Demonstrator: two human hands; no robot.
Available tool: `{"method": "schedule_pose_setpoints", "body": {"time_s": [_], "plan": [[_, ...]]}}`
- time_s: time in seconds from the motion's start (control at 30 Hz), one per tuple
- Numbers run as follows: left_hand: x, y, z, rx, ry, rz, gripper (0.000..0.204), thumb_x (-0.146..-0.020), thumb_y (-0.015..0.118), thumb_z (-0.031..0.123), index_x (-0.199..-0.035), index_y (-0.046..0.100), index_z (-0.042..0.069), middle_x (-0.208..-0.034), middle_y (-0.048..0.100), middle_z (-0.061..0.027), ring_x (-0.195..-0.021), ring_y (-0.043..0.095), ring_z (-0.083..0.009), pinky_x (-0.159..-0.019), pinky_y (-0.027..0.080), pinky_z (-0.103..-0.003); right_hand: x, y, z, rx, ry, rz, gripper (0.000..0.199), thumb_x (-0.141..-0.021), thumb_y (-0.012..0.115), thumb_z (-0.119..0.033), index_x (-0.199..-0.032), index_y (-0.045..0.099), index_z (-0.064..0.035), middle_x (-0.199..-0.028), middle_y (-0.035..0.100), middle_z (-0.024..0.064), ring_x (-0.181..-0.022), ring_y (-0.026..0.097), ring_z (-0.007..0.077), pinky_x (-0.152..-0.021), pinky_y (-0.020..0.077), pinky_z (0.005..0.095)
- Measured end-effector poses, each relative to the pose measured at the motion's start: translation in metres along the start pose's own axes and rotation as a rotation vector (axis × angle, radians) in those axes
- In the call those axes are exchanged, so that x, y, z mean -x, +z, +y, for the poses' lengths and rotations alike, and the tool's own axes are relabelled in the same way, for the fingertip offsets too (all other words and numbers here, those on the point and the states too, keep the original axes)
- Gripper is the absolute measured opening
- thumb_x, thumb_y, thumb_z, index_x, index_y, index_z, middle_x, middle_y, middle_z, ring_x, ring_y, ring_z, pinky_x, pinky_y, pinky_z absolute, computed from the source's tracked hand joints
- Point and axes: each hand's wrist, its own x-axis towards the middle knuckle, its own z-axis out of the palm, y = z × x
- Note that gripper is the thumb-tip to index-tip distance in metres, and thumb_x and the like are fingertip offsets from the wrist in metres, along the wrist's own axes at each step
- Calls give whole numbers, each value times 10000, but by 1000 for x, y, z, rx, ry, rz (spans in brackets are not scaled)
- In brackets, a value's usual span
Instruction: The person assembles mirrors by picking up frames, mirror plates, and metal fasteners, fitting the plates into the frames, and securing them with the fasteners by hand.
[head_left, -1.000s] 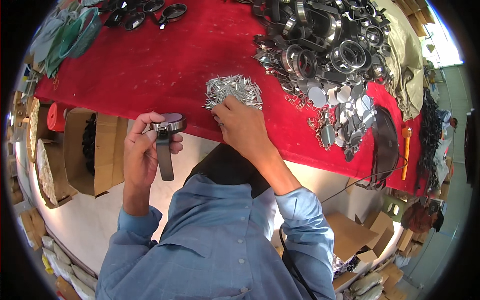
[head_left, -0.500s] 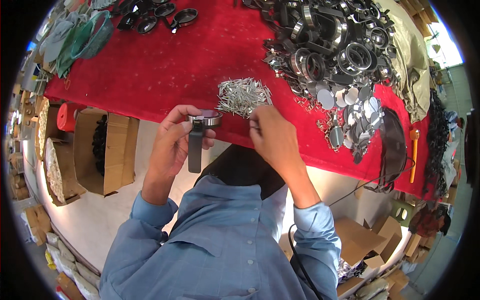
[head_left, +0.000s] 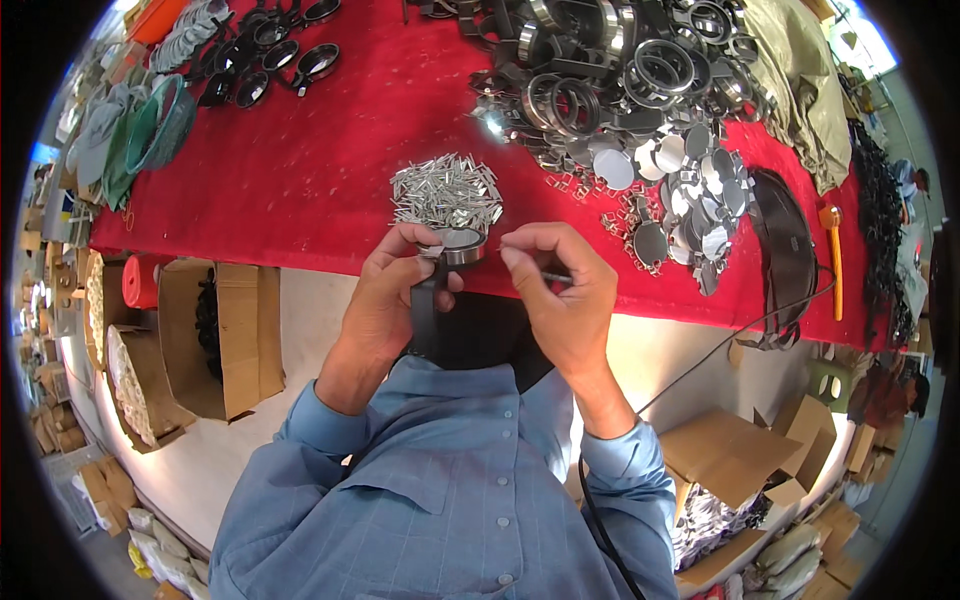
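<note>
At the edge of the red bench point(head_left: 300, 170), my left hand point(head_left: 385, 300) has its grip closed on a round metal-rimmed lens piece point(head_left: 460, 245) by its dark handle, face up, steadying it; my right hand point(head_left: 565, 290) pinches a thin pin point(head_left: 540, 274) beside it, the pile of silver pins point(head_left: 445, 192) lying just ahead for easy picking.

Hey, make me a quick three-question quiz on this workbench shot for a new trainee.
1. True or false: the left hand holds a round metal watch case with a dark strap.
2. What lies on the red cloth just beyond the hands? A) pile of small silver pins B) a hammer C) a phone
3. Which hand pinches a thin pin?

Key: 1 true; 2 A; 3 the right hand.
</note>
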Motion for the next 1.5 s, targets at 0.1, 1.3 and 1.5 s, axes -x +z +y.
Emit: {"method": "schedule_pose_setpoints", "body": {"time_s": [0.1, 1.3, 1.5], "plan": [[-4, 5, -8, 1, 23, -20, 246, -890, 501, 43, -1132, 536, 74, -988, 685, -169, -748, 662, -194, -647, 548, -308, 7, 2, -3, -51, 12, -33, 110, -881, 698, 42, -979, 688, -7, -866, 691, 28, -694, 617, 67, -611, 477, 218], [-5, 26, -13, -170, 258, -119, 281, -882, 590, -28, -1155, 545, 22, -1003, 678, -122, -846, 655, -156, -686, 563, -294, 12, 10, 1, -211, 11, 14, 61, -878, 696, 58, -919, 672, 20, -852, 629, 72, -684, 688, 123, -588, 494, 236], [-2, 32, -17, -209, 384, -121, 263, -904, 592, -24, -1159, 541, 13, -1062, 691, -157, -876, 658, -156, -680, 564, -291, 18, 11, 5, -210, 13, 7, 62, -874, 695, 59, -915, 672, 20, -855, 627, 71, -692, 683, 118, -592, 481, 227]]}}
